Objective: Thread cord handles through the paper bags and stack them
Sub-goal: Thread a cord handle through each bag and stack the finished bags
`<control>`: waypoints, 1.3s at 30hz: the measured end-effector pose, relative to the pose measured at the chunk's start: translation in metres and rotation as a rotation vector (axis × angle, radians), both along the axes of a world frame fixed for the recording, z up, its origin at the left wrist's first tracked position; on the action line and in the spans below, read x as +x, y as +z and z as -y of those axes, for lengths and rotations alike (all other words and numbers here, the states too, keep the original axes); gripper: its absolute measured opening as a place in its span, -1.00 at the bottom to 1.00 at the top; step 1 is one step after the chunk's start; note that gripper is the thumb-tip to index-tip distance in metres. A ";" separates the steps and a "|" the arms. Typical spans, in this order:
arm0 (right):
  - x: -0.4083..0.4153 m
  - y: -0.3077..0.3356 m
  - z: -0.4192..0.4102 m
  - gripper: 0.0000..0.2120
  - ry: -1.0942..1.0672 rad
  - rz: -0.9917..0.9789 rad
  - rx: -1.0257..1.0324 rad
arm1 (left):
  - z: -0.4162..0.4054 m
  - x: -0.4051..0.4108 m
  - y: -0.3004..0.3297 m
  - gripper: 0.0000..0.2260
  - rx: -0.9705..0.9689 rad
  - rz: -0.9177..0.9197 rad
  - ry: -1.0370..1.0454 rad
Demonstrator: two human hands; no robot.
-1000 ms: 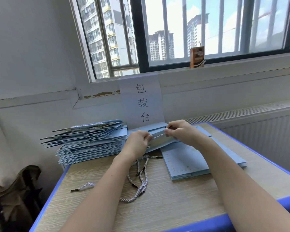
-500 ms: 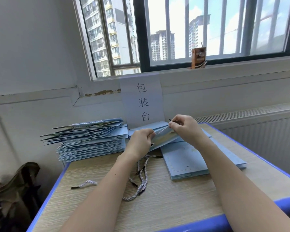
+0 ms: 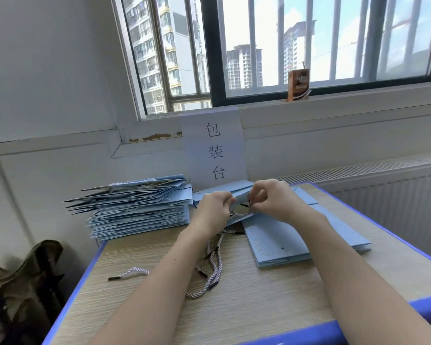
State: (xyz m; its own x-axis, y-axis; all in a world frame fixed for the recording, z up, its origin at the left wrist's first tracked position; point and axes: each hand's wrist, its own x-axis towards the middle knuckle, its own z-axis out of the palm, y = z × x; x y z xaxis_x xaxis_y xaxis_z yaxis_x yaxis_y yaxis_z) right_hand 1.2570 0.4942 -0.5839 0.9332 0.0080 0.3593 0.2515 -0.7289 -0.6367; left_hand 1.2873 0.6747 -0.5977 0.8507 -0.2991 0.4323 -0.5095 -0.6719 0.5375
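Note:
A flat light-blue paper bag (image 3: 241,192) is lifted at its top edge over the pile of unthreaded bags (image 3: 284,242). My left hand (image 3: 213,211) grips the bag's edge on the left, and a twisted white cord (image 3: 239,214) curves out beside its fingers. My right hand (image 3: 274,199) pinches the cord's black-tipped end at the bag's edge. A tall fanned stack of bags with cords (image 3: 137,205) sits at the back left. Several loose cords (image 3: 214,267) lie on the table under my left wrist, and one more cord (image 3: 130,273) lies further left.
The wooden table (image 3: 259,300) has a blue rim and stands against the wall. A paper sign (image 3: 214,150) leans behind the bags. A brown carton (image 3: 298,84) stands on the windowsill. A radiator (image 3: 383,195) runs along the right. Dark cloth (image 3: 20,282) lies at the lower left.
My right hand pulled the cord end up and back, then came down to the bag's edge close to my left hand. The cord now hangs in a slack curve between my hands.

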 end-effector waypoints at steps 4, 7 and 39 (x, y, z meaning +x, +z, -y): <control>0.000 0.003 0.004 -0.89 -0.051 0.114 -0.008 | -0.001 0.000 0.001 -0.73 0.007 0.010 -0.013; 0.004 0.001 0.008 -0.78 -0.137 0.231 -0.079 | -0.001 -0.004 0.003 -0.75 0.020 0.011 -0.032; -0.008 0.008 0.006 -0.93 0.054 -0.099 0.002 | -0.002 -0.003 0.001 -0.76 0.284 0.047 -0.080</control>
